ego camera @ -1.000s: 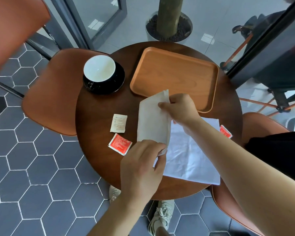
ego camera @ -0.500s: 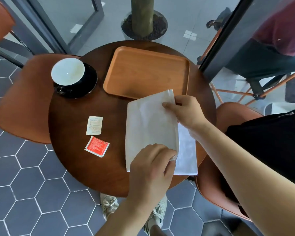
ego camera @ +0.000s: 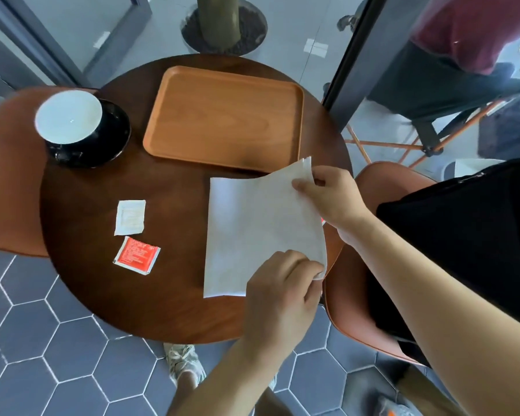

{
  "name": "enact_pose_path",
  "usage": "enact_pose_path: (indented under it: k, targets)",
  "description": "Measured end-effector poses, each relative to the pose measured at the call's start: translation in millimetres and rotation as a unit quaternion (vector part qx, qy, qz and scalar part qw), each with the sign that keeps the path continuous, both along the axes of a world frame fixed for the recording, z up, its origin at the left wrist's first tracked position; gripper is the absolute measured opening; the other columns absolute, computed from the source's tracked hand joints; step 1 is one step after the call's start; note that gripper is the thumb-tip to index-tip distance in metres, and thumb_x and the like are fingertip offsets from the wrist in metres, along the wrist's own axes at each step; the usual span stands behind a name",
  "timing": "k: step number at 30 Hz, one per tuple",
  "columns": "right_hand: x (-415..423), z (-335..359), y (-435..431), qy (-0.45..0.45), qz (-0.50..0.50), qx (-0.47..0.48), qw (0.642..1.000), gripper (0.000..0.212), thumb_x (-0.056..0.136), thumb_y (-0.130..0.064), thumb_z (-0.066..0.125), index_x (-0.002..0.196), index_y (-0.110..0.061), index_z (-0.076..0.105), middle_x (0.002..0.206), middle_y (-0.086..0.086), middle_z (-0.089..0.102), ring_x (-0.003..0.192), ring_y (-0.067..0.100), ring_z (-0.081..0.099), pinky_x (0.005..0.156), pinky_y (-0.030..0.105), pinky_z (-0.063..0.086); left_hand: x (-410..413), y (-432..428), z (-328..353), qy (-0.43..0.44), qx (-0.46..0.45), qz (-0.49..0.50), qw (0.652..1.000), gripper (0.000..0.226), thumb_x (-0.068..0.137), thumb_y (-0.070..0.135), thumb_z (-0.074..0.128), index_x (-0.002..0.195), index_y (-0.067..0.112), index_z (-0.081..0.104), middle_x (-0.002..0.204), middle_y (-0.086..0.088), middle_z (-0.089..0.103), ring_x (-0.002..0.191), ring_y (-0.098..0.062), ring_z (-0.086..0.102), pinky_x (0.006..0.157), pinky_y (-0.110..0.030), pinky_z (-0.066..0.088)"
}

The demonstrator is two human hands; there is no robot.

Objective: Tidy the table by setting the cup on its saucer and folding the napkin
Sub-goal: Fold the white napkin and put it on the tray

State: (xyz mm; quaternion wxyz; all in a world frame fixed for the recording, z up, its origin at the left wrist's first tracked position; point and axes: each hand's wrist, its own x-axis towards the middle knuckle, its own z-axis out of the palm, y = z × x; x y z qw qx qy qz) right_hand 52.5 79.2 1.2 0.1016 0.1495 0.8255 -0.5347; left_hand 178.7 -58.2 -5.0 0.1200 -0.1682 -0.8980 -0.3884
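Observation:
A white paper napkin (ego camera: 252, 232) lies folded in half on the right side of the round wooden table (ego camera: 174, 301). My right hand (ego camera: 327, 196) pinches its far right corner, which is lifted slightly off the table. My left hand (ego camera: 279, 298) pinches the near right corner at the table's edge. A black cup with a white inside (ego camera: 68, 117) stands on its black saucer (ego camera: 114, 136) at the far left of the table, well away from both hands.
An orange wooden tray (ego camera: 222, 115) sits at the back of the table. A white sachet (ego camera: 130, 217) and a red sachet (ego camera: 136, 255) lie left of the napkin. Orange chairs stand left (ego camera: 9, 187) and right (ego camera: 354, 319). A person sits beyond the glass at far right.
Both hands carried the napkin's lifted half over to the right, onto the other half. The napkin now lies folded double, with its right edges aligned.

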Motion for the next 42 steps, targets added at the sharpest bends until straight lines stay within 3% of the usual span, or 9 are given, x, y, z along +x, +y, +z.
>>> enact_pose_path:
  k: [5,9,13,16,21,24,31,38,42]
  targets:
    - [4,-11,7,-0.004,-0.006,0.062,0.998,0.017,0.089,-0.028,0.066,0.075,-0.019,0.070,0.077,0.001,0.071,0.069,0.018,0.068,0.059,0.037,0.053,0,6,-13,-0.007,-0.020,-0.005,1.000,0.016,0.073,0.000,0.074,0.077,0.015,0.070,0.075,0.001,0.062,0.068,-0.021,0.058,0.054,-0.033,0.047]
    - [6,-20,10,-0.012,-0.007,0.087,0.996,0.013,0.090,-0.030,0.065,0.086,-0.019,0.072,0.083,0.000,0.073,0.078,0.023,0.070,0.072,0.049,0.060,1,9,-20,-0.015,-0.036,-0.020,0.999,0.014,0.074,0.002,0.075,0.077,0.015,0.071,0.074,0.001,0.063,0.065,-0.023,0.058,0.052,-0.033,0.047]
    - [6,-30,13,-0.015,-0.006,0.107,0.994,0.014,0.092,-0.030,0.066,0.094,-0.017,0.072,0.082,-0.003,0.071,0.075,0.019,0.067,0.068,0.041,0.059,2,6,-19,-0.053,-0.058,-0.064,0.995,0.011,0.080,0.023,0.078,0.086,0.015,0.073,0.082,-0.002,0.064,0.072,-0.025,0.060,0.059,-0.033,0.051]
    - [14,-35,16,0.025,-0.001,0.196,0.980,0.023,0.092,-0.030,0.066,0.109,-0.015,0.068,0.091,-0.006,0.065,0.078,0.015,0.060,0.062,0.019,0.044,-2,-7,-17,-0.030,-0.069,-0.068,0.995,0.023,0.087,0.035,0.069,0.097,0.014,0.072,0.091,-0.003,0.065,0.079,-0.027,0.062,0.066,-0.035,0.050]
    - [62,-46,6,0.130,0.008,0.265,0.955,0.044,0.086,-0.013,0.070,0.128,-0.007,0.060,0.130,0.012,0.057,0.116,0.032,0.055,0.100,0.037,0.046,-43,-62,-35,-0.052,-0.201,0.044,0.977,0.039,0.095,0.033,0.055,0.123,0.007,0.067,0.126,-0.017,0.062,0.120,-0.040,0.059,0.099,-0.050,0.049]
    - [91,-64,-8,0.182,0.132,0.349,0.910,0.056,0.090,-0.025,0.069,0.139,-0.002,0.053,0.154,0.020,0.042,0.142,0.041,0.038,0.116,0.050,0.033,-64,-86,-56,-0.089,-0.305,0.036,0.948,0.063,0.099,0.042,0.051,0.149,0.004,0.043,0.160,-0.022,0.032,0.153,-0.040,0.021,0.123,-0.056,0.022]
    - [107,-88,-21,0.145,0.237,0.438,0.855,0.074,0.104,-0.058,0.027,0.155,-0.005,0.028,0.167,0.011,0.013,0.155,0.029,0.006,0.124,0.052,0.014,-83,-94,-89,-0.102,-0.372,0.016,0.923,0.082,0.102,0.064,0.014,0.160,0.007,0.014,0.170,-0.014,0.007,0.157,-0.027,0.006,0.127,-0.051,0.013]
    - [105,-84,-20,0.134,0.247,0.456,0.845,0.077,0.103,-0.061,0.023,0.157,-0.006,0.024,0.167,0.010,0.012,0.155,0.028,0.004,0.125,0.051,0.011,-82,-94,-80,-0.143,-0.359,0.012,0.922,0.084,0.099,0.067,0.009,0.161,0.009,0.012,0.170,-0.012,0.004,0.158,-0.027,0.003,0.127,-0.052,0.010]
    - [110,-77,-15,0.149,0.234,0.437,0.856,0.071,0.103,-0.056,0.033,0.151,-0.004,0.038,0.164,0.013,0.022,0.154,0.030,0.012,0.124,0.052,0.015,-67,-105,-60,-0.149,-0.277,-0.016,0.949,0.077,0.099,0.061,0.027,0.155,0.010,0.031,0.166,-0.015,0.023,0.155,-0.034,0.017,0.123,-0.051,0.022]
